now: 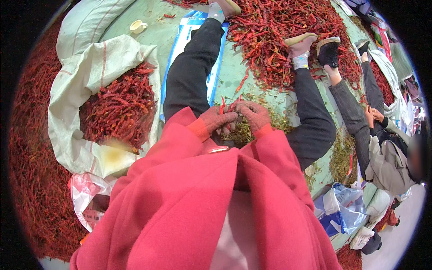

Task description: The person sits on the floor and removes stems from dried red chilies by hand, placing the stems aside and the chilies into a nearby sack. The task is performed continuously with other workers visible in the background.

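Note:
Both my hands wear reddish knit gloves and meet in front of my lap. My left hand (pixel 216 118) holds dried red chili peppers (pixel 222 105), one tip pointing up past the thumb. The fingers of my right hand (pixel 253 114) are bent at the stem side of the same peppers; whether they pinch one is hard to tell. Beneath the hands lies a heap of pale green-brown stems (pixel 241 133). Between and beyond my feet spreads a large pile of red chilies (pixel 270 44). At the left, a white woven sack (pixel 111 60) with a rolled rim stands open, with red chilies inside.
A blue-and-white plastic sheet (pixel 175 50) lies under one leg. A cream cup (pixel 137 26) rests on the green ground sheet, near a full white sack (pixel 81 27). Another person (pixel 388 152) sits close at the right, legs outstretched. Plastic bags (pixel 344 206) lie at lower right.

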A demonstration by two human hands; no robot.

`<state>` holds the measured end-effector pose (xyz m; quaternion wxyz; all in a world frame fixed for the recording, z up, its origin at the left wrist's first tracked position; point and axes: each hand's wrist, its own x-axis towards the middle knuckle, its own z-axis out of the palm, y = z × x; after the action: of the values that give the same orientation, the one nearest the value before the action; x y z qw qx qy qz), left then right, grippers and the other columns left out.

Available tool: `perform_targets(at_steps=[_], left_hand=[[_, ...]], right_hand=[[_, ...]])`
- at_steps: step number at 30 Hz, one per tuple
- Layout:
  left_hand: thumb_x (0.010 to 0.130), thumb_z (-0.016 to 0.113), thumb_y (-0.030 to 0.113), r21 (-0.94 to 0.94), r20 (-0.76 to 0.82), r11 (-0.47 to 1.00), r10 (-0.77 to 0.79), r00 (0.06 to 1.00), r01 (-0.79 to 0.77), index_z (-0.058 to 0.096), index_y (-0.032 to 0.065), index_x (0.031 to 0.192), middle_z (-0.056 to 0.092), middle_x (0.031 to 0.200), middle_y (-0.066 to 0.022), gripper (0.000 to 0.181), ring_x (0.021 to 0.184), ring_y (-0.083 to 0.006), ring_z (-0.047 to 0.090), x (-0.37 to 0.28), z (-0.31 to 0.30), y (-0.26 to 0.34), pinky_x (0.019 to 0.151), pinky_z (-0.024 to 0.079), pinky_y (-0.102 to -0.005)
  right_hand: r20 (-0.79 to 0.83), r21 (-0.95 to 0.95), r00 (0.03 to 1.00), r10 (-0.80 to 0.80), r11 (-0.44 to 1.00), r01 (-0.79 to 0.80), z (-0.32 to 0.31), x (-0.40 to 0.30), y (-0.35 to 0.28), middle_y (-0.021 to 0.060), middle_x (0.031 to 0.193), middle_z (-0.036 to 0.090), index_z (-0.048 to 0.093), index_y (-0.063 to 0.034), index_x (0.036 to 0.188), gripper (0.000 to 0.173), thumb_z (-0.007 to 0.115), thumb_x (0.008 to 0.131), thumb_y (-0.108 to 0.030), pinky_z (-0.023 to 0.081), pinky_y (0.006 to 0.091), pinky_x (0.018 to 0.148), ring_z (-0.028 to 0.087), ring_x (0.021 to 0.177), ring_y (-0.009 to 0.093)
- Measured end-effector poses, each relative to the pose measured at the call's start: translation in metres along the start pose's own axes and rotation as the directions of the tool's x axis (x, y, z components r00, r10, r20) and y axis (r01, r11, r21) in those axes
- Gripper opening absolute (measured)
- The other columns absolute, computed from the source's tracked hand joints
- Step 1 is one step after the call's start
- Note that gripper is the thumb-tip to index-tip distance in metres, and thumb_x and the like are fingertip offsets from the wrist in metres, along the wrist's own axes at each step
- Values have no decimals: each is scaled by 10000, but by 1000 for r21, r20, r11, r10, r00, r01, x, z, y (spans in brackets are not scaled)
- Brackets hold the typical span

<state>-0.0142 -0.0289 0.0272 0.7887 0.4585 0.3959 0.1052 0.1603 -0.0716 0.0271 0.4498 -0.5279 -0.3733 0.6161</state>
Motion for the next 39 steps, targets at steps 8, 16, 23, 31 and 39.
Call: perform_targets(at_steps=[8, 16, 23, 31, 39], left_hand=[[730, 563, 252, -22, 76, 984, -172, 982, 174, 618, 54, 714, 508, 502, -1, 206, 364, -79, 431, 2, -4, 6, 341, 312, -200], [762, 515, 201, -399, 96, 917, 59, 994, -16, 599, 73, 958, 526, 544, -7, 249, 385, -80, 456, 7, -5, 6, 352, 325, -194], [786, 552, 210, -315, -49, 947, -85, 995, 66, 594, 59, 944, 553, 663, -9, 222, 472, -90, 490, 4, -7, 14, 424, 353, -205], [819, 514, 187, -384, -218, 917, 25, 976, -110, 575, 42, 970, 584, 762, -44, 219, 510, -100, 511, 13, -9, -1, 440, 385, -221], [820, 537, 216, -380, -193, 917, 47, 980, -119, 567, 62, 1064, 605, 854, -28, 290, 519, -64, 510, 13, -6, -6, 423, 381, -191]], right_hand=[[109, -828, 978, -177, 528, 188, 0, 9, -6, 109, 768, 619, 652, -84, 794, 193, 574, 753, -256, 449, 316, 626, 579, 700, 246], [136, -985, 975, -173, 82, 152, -19, 61, -26, 76, 1166, 500, 560, -140, 1051, 392, 585, 660, -131, 359, 375, 894, 456, 1071, 265], [235, -967, 937, -260, -162, 198, -31, 122, 1, 51, 1117, 541, 650, -160, 850, 230, 562, 641, -126, 293, 398, 964, 443, 1100, 279], [-188, -641, 980, 60, 749, -168, -11, 43, -45, 24, 798, 624, 639, -88, 823, 156, 614, 739, -218, 439, 269, 685, 574, 754, 120], [-125, -372, 987, 100, 918, -140, 15, -9, -8, 18, 686, 607, 628, -31, 777, 153, 571, 777, -173, 432, 214, 600, 550, 640, 88]])
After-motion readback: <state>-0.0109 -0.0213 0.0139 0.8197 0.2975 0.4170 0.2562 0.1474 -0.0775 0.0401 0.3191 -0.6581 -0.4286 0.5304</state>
